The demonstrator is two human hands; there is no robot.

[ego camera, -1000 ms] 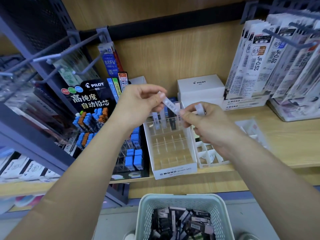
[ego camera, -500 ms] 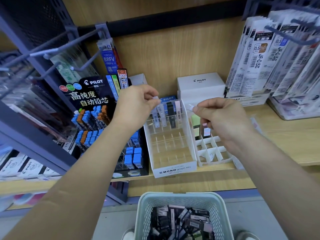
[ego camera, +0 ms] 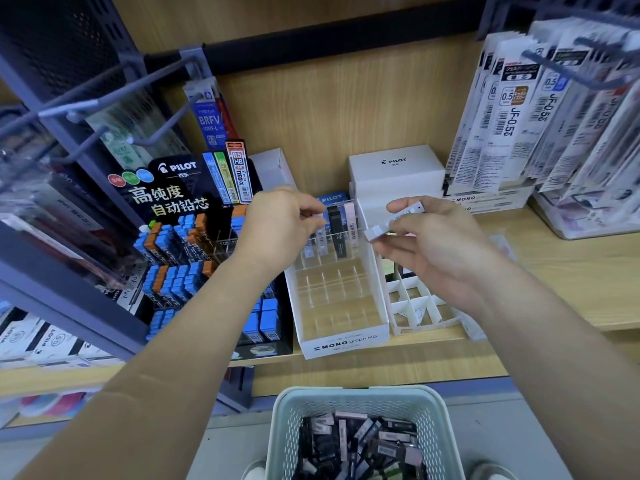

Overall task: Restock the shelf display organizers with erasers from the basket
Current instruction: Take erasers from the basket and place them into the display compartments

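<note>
Now split apart: moved left grip (ego camera: pixel 277 230), pinching slim pale eraser stick (ego camera: pixel 317 215), to back edge of clear compartmented organizer (ego camera: pixel 346 342); kept white spare erasers (ego camera: pixel 378 233) clamped in right grip (ego camera: pixel 440 244). Slotting probably next.

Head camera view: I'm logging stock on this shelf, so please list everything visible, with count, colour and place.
MONO organizer: one, white with clear dividers, shelf centre, mostly unfilled.
standing erasers: about four, black, white, pink, its back row.
grid organizer: one, white, right beside it.
basket: one, pale green, below the shelf.
basket erasers: many, black and pale, piled inside.
lead display: one, black, blue and orange cases, shelf left.
Pilot box: one, white, behind the organizers.
hanging refills: many, white packets, hooks upper right.
left hand: one, pinches a pale eraser over the back row.
right hand: one, holds a few pale erasers above the grid organizer.
</note>
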